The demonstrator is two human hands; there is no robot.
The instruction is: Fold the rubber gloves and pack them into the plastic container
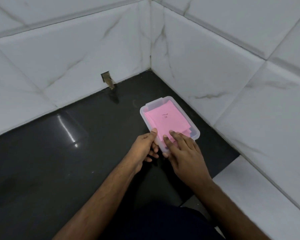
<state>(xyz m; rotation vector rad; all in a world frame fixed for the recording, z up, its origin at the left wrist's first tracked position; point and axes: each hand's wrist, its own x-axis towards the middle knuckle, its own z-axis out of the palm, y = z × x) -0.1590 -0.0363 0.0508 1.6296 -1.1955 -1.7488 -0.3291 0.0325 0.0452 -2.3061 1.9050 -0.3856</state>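
- Pink, flat and smooth, the folded rubber gloves [164, 121] lie inside a clear, shallow rectangular plastic container with rounded corners [177, 108], filling most of it; a small dark scribble shows on the top pink layer.
- Something bluish shows under the pink at the container's far left corner and its near right corner; what it is cannot be made out.
- The container sits on the dark, glossy counter [76, 161], close to the corner where two walls meet, its long side running away from the person.
- The left hand [145, 147] holds the container's near left edge: the thumb lies over the rim and the other fingers curl beneath and beside it.
- The right hand [184, 151] lies over the container's near end, its fingers [174, 135] fairly straight and spread, pressing down on the pink gloves; the thumb tip sits at the near rim. It grips nothing.
- The near end of the container is covered by the right hand, so the near fold of the gloves is hidden.
- The counter is polished dark stone with streaks of reflected light on the left.
- White marble-look wall tiles [68, 54] with grey veins and bevelled edges rise on both sides of the corner.
- A small rough brown hole [106, 79] is cut in the left wall just above the counter.
- Both bare forearms enter from the bottom; dark clothing [163, 226] fills the lower middle edge.
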